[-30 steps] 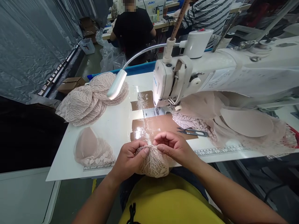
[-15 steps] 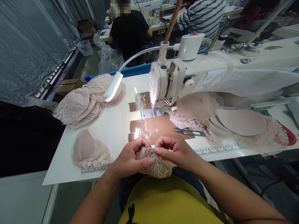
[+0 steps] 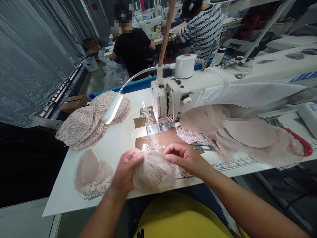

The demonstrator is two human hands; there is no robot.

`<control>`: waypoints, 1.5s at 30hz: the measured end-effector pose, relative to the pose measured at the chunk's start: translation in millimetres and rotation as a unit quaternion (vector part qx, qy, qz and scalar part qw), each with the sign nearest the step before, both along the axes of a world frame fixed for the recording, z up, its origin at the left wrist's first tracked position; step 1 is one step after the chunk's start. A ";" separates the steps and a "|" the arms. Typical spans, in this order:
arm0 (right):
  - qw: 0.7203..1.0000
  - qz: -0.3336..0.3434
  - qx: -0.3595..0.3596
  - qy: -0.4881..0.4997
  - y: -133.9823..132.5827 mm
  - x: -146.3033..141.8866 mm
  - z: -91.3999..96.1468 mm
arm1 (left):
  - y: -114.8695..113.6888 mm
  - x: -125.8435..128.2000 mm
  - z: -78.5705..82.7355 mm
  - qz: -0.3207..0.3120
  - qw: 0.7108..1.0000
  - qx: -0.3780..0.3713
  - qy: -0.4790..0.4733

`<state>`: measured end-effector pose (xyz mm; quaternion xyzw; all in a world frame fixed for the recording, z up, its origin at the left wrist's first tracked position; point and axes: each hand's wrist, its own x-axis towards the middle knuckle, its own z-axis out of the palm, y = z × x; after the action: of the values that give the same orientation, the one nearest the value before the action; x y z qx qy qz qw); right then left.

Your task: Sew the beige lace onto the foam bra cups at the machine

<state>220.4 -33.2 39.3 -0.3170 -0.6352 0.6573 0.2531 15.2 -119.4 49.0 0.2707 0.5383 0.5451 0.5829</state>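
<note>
Both my hands hold one pale pink lace bra cup (image 3: 154, 172) over the near edge of the white sewing table (image 3: 123, 135). My left hand (image 3: 126, 170) grips its left side with the fingers curled round it. My right hand (image 3: 182, 156) pinches its upper right edge. The cup is blurred by motion and lifted off my lap. Just beyond my right hand lie thread snips (image 3: 202, 147). The white sewing machine (image 3: 198, 89) stands behind, its needle area above brown taped patches (image 3: 153, 140).
A stack of lace cups (image 3: 91, 122) sits at the table's far left under a gooseneck lamp (image 3: 112, 107). A single padded cup (image 3: 91, 172) lies near left. Beige cups and lace (image 3: 247, 132) pile under the machine arm. Two people sit at machines behind.
Both hands have raised the lace cup from my lap up to the table edge and turned it. My view has tilted upward, showing more of the room behind.
</note>
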 end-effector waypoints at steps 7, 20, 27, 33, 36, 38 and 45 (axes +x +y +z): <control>0.983 -0.101 0.110 -0.105 23.7 38.7 11.9 | 37.1 -30.7 31.0 0.082 0.753 0.166 0.631; 0.839 0.078 0.391 -0.369 50.0 -8.9 -5.7 | 70.4 61.5 -14.7 -0.239 0.566 0.126 0.778; 0.748 0.090 0.488 -0.440 42.8 -13.0 -12.4 | 78.1 18.7 2.0 -0.297 0.764 0.213 0.531; 0.750 0.053 0.480 -0.453 44.1 -18.2 -12.2 | 89.6 14.1 -44.9 -0.215 0.662 0.269 0.665; 0.752 0.042 0.469 -0.462 47.0 -21.7 -11.5 | 97.9 7.9 -52.0 -0.218 0.641 0.284 0.679; 0.751 0.038 0.464 -0.468 49.5 -24.2 -11.1 | 104.1 3.2 -50.9 -0.227 0.639 0.286 0.677; 0.753 0.025 0.456 -0.473 53.1 -28.1 -13.2 | 117.3 -4.8 -47.4 -0.249 0.636 0.310 0.662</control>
<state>192.3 20.0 26.1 -0.4184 -0.9060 0.0614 0.0186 10.4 -2.2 1.6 0.8474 0.4916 0.1892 0.0662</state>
